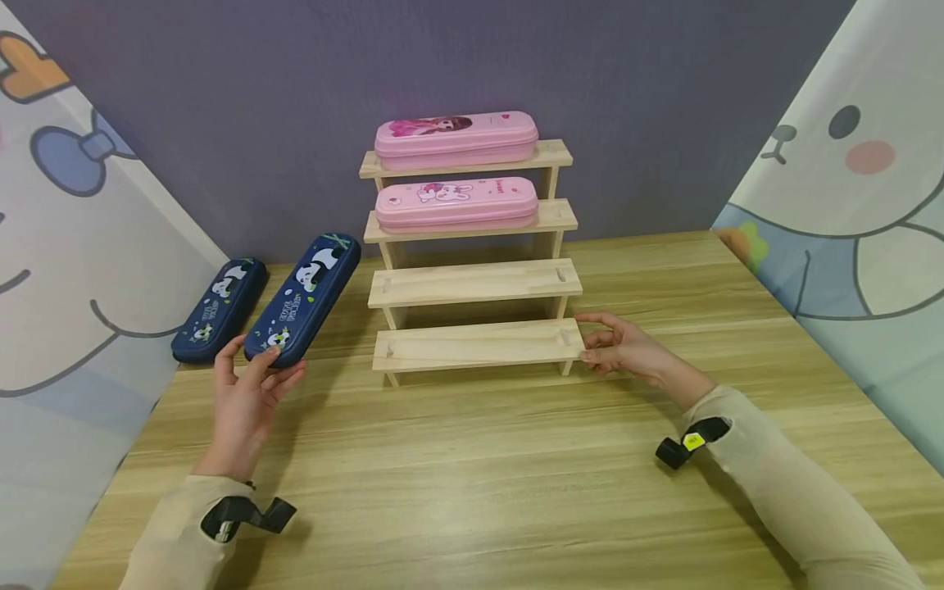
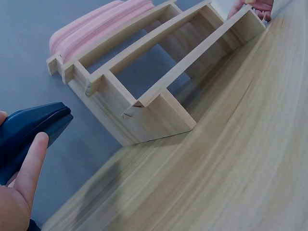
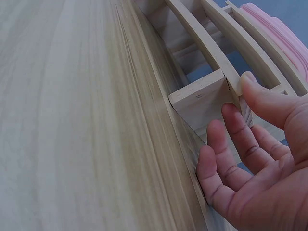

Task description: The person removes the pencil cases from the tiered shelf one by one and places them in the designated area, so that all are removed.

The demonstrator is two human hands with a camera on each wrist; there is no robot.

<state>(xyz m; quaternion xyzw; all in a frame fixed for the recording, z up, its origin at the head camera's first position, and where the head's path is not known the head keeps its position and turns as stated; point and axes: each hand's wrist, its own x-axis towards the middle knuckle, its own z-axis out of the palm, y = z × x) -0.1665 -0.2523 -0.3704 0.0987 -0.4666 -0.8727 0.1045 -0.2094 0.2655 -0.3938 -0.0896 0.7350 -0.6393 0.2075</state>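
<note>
Head view, left hand (image 1: 247,403) pinching navy case (image 1: 304,297)

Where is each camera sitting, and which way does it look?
Head: on the person's head, looking forward and down at the table and wooden stand; the left hand, right hand and both sleeves show.
Left wrist: on the left wrist, looking past the held blue case toward the stand's side; left fingers show, and a bit of the right hand.
Right wrist: on the right wrist, looking along that hand's thumb and fingers at the stand's lowest shelf.
Both wrist views share the stand and right hand.
</note>
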